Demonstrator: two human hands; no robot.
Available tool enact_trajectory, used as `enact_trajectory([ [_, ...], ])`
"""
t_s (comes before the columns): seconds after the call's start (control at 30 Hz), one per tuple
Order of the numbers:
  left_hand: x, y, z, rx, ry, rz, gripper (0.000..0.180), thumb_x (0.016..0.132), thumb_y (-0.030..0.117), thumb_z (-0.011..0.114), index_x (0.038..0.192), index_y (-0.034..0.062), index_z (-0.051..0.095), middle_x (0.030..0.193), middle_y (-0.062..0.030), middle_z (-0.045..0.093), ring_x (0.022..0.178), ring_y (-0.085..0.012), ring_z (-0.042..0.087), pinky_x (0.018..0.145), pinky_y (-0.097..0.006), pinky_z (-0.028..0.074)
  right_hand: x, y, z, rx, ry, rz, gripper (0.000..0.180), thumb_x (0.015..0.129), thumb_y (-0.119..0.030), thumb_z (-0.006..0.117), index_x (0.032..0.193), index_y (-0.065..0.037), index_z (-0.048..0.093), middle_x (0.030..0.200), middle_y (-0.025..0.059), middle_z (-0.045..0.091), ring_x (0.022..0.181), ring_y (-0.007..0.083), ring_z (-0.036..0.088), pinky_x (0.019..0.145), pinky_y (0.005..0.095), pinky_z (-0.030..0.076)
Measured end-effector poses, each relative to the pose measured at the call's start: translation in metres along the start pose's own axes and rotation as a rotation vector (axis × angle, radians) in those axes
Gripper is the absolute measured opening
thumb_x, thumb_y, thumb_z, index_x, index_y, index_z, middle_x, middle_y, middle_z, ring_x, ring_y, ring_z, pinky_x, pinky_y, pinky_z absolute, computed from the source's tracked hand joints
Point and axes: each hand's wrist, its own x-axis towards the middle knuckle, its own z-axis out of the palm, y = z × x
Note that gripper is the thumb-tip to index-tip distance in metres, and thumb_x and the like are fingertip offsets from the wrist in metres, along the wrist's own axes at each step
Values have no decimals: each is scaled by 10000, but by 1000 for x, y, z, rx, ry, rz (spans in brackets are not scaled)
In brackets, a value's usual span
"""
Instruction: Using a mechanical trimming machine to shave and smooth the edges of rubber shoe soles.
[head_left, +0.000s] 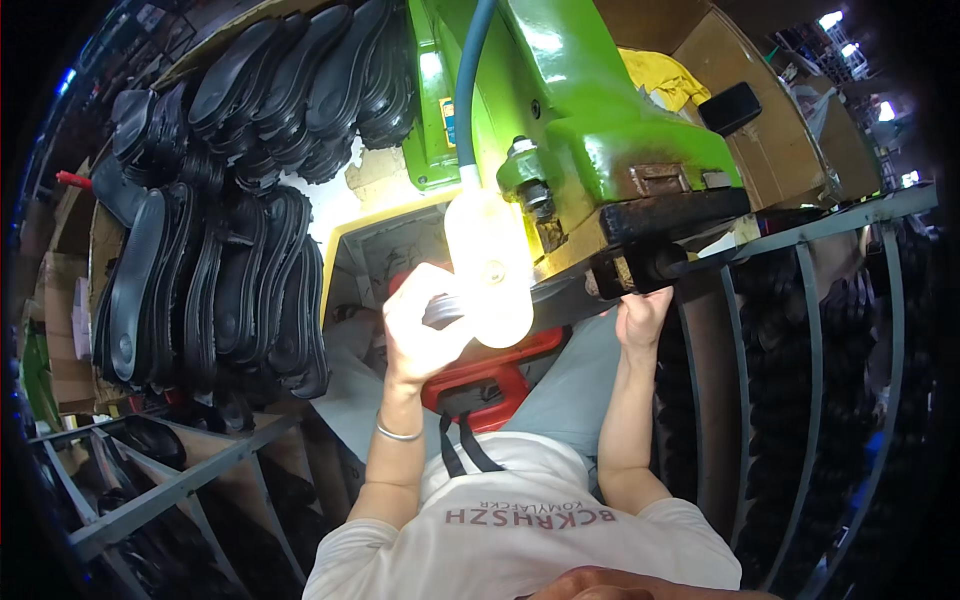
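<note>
My left hand is closed around the edge of a dark shoe sole, thumb and fingers curled over it. Part of this sole is hidden behind a glowing lamp on a bendable blue-grey neck. My right hand is raised under the dark head of a green machine. Its fingers are bent together against a black part there, and their tips are hidden, so what they grip does not show. Glare from the lamp washes out the area beside my left fingers.
Stacks of black shoe soles stand close on my left. Metal racks flank me on both sides. Behind the machine's right side is a cardboard box with yellow cloth. A red plastic frame shows between my knees.
</note>
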Motion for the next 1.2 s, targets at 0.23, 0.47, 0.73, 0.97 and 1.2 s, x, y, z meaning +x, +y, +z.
enact_trajectory([
  [0.23,-16,-15,-51,-116,-10,-341,327,546,-9,812,778,11,581,747,-29,574,679,-108,559,630,-240,462,-31,17,33,83,-136,230,221,761,40,642,975,30,588,902,38,618,831,91,556,738,222,439],
  [0.47,-91,-15,-83,181,99,-91,392,534,-105,720,790,53,469,759,-73,555,678,-183,552,648,-272,455,-43,34,63,-32,-360,188,188,792,36,637,978,35,606,885,70,642,728,99,608,605,223,514],
  [0.73,-93,-14,-60,380,67,302,358,569,-139,652,830,37,481,818,-122,599,709,-298,614,645,-387,523,-39,32,36,-125,-406,-10,328,728,136,610,1039,34,581,1055,123,642,966,185,612,870,298,482],
  [0.97,-87,-17,-51,370,17,372,360,559,-136,648,834,42,498,826,-110,594,733,-296,612,653,-402,518,-31,-16,40,-653,-572,-375,387,569,-115,797,913,-14,650,997,93,646,1013,281,571,891,373,423],
  [1.2,-84,-24,-44,382,-59,431,365,508,-132,582,827,25,496,805,-135,594,736,-316,612,666,-399,516,-35,-10,43,-626,-534,-389,152,641,-12,737,767,-24,653,827,70,642,868,234,596,777,333,460],
])
